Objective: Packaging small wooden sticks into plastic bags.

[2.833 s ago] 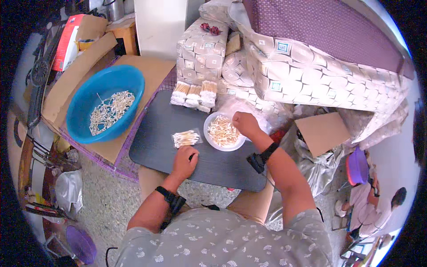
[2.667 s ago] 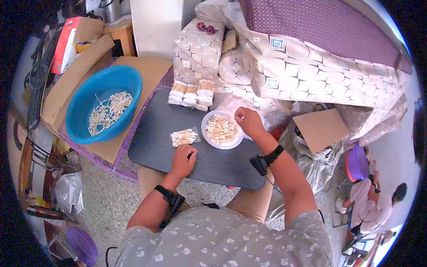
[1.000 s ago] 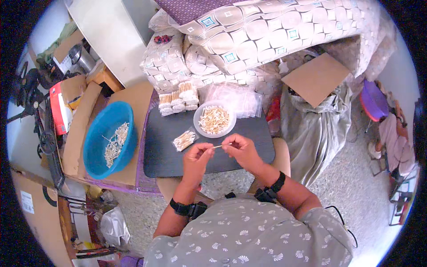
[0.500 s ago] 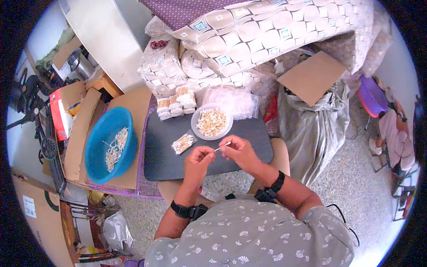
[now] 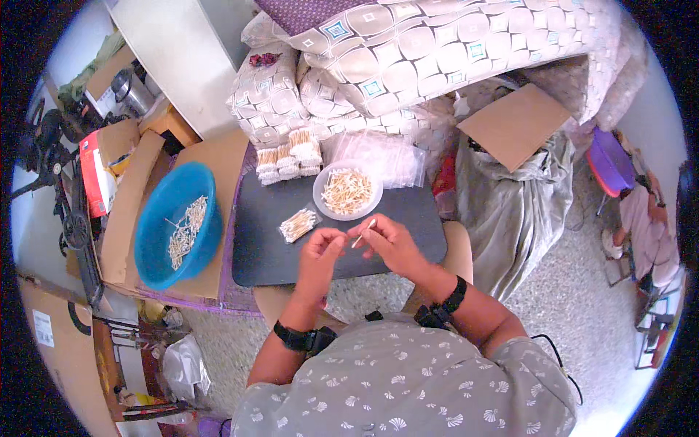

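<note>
A thin, pale wooden stick (image 5: 363, 232) is pinched at its lower end by the fingertips of the right hand (image 5: 389, 244), its long axis slanting up and to the right above the dark, matte rectangular board (image 5: 269, 247). The left hand (image 5: 320, 251) closes in just beside it, fingers curled together. Beyond lie a shallow white round bowl of pale sticks (image 5: 347, 191), a small clear packet of sticks (image 5: 298, 224) and a smooth blue plastic basin (image 5: 175, 222).

Thin pale stick (image 5: 363, 232), tilted, pinched at fingertips, above dark board's (image 5: 262, 247) near edge, close to white bowl (image 5: 348, 192)
</note>
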